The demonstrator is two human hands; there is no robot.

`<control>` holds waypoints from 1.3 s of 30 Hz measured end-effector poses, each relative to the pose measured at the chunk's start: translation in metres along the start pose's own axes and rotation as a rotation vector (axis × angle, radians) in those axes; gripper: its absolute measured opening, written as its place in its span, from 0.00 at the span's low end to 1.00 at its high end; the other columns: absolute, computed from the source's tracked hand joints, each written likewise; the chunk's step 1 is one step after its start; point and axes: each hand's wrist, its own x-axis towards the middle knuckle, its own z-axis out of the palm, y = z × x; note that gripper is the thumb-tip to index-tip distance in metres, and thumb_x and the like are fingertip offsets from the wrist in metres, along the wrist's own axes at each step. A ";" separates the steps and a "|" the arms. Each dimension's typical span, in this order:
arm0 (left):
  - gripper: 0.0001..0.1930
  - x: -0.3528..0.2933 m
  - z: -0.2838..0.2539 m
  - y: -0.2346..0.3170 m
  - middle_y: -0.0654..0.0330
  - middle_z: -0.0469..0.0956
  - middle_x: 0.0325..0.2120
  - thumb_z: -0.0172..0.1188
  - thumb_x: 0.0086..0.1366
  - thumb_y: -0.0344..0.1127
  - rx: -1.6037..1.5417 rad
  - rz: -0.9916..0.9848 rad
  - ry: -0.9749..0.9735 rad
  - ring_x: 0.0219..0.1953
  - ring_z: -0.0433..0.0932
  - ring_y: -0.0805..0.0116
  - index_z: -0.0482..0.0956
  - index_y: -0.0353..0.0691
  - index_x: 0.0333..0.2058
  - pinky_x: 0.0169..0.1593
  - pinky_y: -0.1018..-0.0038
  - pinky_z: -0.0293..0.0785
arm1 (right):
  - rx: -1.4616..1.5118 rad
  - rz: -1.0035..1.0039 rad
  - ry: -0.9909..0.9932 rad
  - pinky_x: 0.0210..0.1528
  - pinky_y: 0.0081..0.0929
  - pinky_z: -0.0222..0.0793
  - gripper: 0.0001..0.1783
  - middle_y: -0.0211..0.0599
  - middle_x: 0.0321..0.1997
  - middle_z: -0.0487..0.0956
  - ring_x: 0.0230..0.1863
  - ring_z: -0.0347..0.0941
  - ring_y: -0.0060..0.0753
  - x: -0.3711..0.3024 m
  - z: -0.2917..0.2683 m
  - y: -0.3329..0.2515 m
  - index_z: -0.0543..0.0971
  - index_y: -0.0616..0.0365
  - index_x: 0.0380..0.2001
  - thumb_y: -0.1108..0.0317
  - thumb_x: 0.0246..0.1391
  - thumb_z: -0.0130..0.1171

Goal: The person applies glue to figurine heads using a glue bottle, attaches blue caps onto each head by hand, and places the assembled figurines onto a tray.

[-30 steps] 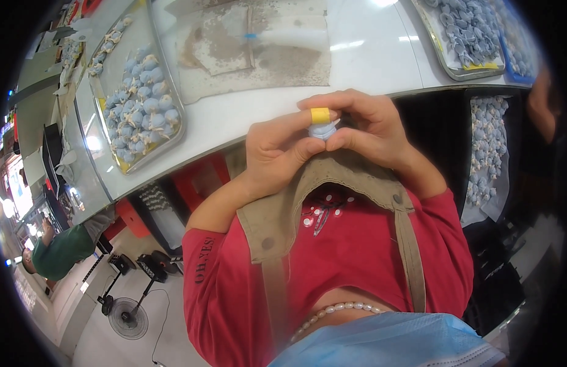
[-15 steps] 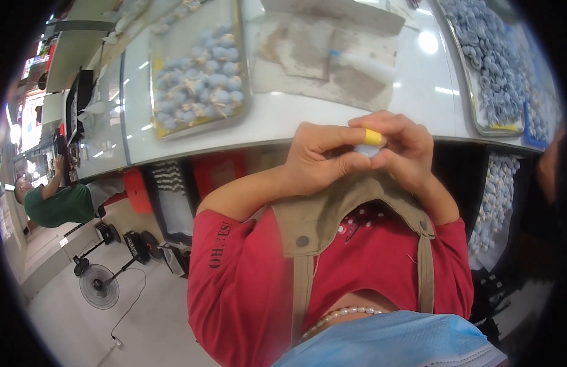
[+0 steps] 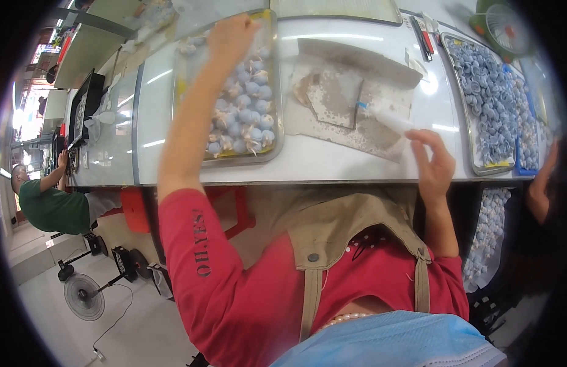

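Note:
My left hand (image 3: 230,40) reaches over the far end of a tray (image 3: 277,79) of small round pale-blue pieces (image 3: 250,116) with cream tufts. Its fingers are curled together, with a yellow covering at a fingertip. What they hold, if anything, is hidden. At the near right corner of a stained cardboard sheet (image 3: 332,134) is my right hand (image 3: 435,162), its fingers bent and apart. Its fingertips are at the end of a whitish translucent bottle (image 3: 387,116) with a blue tip, which lies on the cardboard. I cannot tell whether they touch it.
At the right stands a tray (image 3: 476,156) heaped with grey-blue cup-shaped pieces, beside a blue tray (image 3: 528,165). Pen-like tools (image 3: 423,40) lie at the back; a small green fan (image 3: 506,27) stands behind. Another person's arm (image 3: 543,183) is at far right, a person in green (image 3: 54,205) far left.
My hands have parted from the small pale piece between them. The left has gone up and left over the tray, the right to the bottle's end. The view has shifted.

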 end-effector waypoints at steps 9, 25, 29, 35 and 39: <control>0.09 0.046 0.045 -0.066 0.52 0.74 0.30 0.55 0.53 0.34 0.323 0.289 0.266 0.35 0.72 0.51 0.72 0.43 0.34 0.39 0.60 0.69 | -0.068 0.194 -0.069 0.45 0.26 0.63 0.18 0.35 0.41 0.75 0.44 0.68 0.31 0.044 -0.012 0.053 0.76 0.56 0.41 0.65 0.44 0.60; 0.17 -0.217 0.039 0.204 0.55 0.73 0.41 0.55 0.60 0.30 -1.912 -0.560 -0.711 0.34 0.73 0.74 0.67 0.35 0.48 0.35 0.85 0.69 | -0.505 -0.356 0.006 0.42 0.32 0.53 0.15 0.28 0.32 0.76 0.35 0.69 0.31 0.031 0.017 0.060 0.74 0.53 0.38 0.60 0.46 0.58; 0.24 -0.227 0.052 0.205 0.55 0.72 0.43 0.55 0.59 0.28 -1.891 -0.504 -0.643 0.37 0.74 0.71 0.60 0.36 0.54 0.37 0.83 0.71 | -0.341 -0.277 0.066 0.38 0.30 0.59 0.14 0.32 0.32 0.75 0.30 0.69 0.33 0.015 0.013 0.062 0.72 0.56 0.37 0.60 0.49 0.58; 0.21 -0.231 0.056 0.198 0.55 0.72 0.43 0.56 0.58 0.26 -1.846 -0.482 -0.482 0.38 0.75 0.70 0.65 0.34 0.50 0.37 0.83 0.71 | 0.187 0.224 0.131 0.29 0.17 0.64 0.11 0.29 0.26 0.73 0.27 0.68 0.18 -0.033 -0.014 0.038 0.71 0.60 0.33 0.67 0.49 0.58; 0.19 -0.233 0.055 0.200 0.56 0.73 0.43 0.56 0.57 0.25 -1.785 -0.487 -0.396 0.37 0.76 0.72 0.66 0.32 0.49 0.37 0.83 0.71 | 0.239 0.276 0.056 0.28 0.15 0.64 0.10 0.30 0.26 0.73 0.28 0.67 0.17 -0.060 -0.031 0.015 0.71 0.61 0.29 0.70 0.46 0.61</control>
